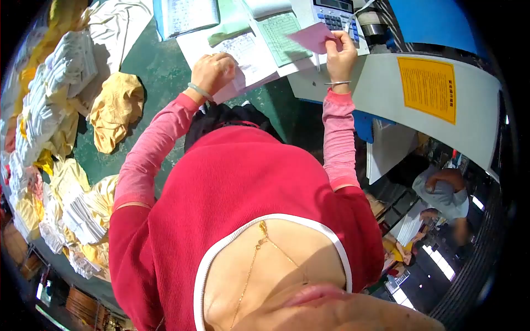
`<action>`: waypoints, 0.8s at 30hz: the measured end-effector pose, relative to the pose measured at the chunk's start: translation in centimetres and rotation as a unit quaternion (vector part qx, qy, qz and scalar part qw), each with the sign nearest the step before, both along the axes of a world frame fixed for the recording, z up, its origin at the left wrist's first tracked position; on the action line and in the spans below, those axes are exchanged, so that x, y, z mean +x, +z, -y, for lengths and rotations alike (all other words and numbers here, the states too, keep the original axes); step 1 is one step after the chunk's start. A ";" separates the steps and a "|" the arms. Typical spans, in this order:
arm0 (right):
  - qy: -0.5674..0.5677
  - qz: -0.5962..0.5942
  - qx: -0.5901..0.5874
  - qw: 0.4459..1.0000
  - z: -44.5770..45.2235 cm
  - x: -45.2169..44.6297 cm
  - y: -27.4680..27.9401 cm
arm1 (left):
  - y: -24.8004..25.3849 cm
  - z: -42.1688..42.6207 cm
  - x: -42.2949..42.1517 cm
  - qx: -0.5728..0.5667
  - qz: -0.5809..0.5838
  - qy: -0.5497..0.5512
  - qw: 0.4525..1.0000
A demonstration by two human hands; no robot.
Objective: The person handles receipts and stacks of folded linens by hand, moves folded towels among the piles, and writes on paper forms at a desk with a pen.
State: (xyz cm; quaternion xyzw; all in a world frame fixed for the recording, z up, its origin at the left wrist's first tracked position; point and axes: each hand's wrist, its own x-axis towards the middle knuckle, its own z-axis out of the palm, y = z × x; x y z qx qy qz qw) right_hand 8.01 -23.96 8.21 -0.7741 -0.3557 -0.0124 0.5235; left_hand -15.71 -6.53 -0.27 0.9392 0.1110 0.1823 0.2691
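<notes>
My right hand (pixel 340 55) pinches a pink paper slip (pixel 309 38) between thumb and fingers, holding it above a pad of green-printed forms (pixel 282 39). Loosely curled, my left hand (pixel 213 73) rests on a sheet with handwriting (pixel 243 55); its fingertips are hidden, so what they hold, if anything, does not show. A green paper (pixel 229 25) lies just beyond this hand. Near my right hand is a calculator (pixel 337 16) with blue and white keys.
Bundles of white and yellow cloth (pixel 38 105) line the left side, with a crumpled yellow cloth (pixel 116 110) on the green table (pixel 165 71). A light grey machine surface (pixel 375 77) bearing an orange notice (pixel 428 88) stands at right. Another person (pixel 441 193) is at lower right.
</notes>
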 end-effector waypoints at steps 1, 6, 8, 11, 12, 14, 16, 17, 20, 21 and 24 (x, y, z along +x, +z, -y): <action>-0.002 0.001 -0.009 1.000 0.1 -0.1 0.1 | 0.2 -0.1 0.1 -0.034 -0.003 0.006 0.999; -0.079 0.061 0.084 0.991 -0.3 0.0 -0.7 | 0.3 -1.5 0.6 -0.247 -0.005 0.065 0.967; -0.136 0.073 0.136 0.979 -0.6 -0.5 -0.1 | 0.6 -1.9 0.7 -0.317 -0.006 0.085 0.945; -0.174 0.103 0.183 0.962 -0.4 0.0 -0.4 | 0.3 -2.7 0.8 -0.375 -0.003 0.088 0.923; -0.201 0.134 0.162 0.957 -0.5 -0.8 0.1 | 0.1 -2.8 0.8 -0.385 0.001 0.086 0.919; -0.103 0.269 0.137 0.948 -0.8 -1.1 -0.7 | -0.1 -2.8 0.7 -0.392 0.007 0.088 0.916; -0.014 0.351 0.068 0.934 -0.7 -1.4 -2.6 | -0.3 -2.8 0.7 -0.386 0.008 0.091 0.918; -0.003 0.320 -0.020 0.947 -0.3 -1.6 -5.0 | -0.6 -2.8 0.7 -0.397 0.008 0.092 0.913; 0.086 0.243 -0.272 0.927 0.7 -1.2 -8.5 | -1.2 -2.9 0.7 -0.421 0.013 0.094 0.902; 0.088 0.315 -0.274 0.904 0.5 -1.7 -8.6 | -1.0 -2.7 0.6 -0.422 0.016 0.094 0.902; 0.080 0.286 -0.210 0.932 -0.6 -4.2 -4.8 | -1.2 -2.8 0.4 -0.443 0.013 0.108 0.890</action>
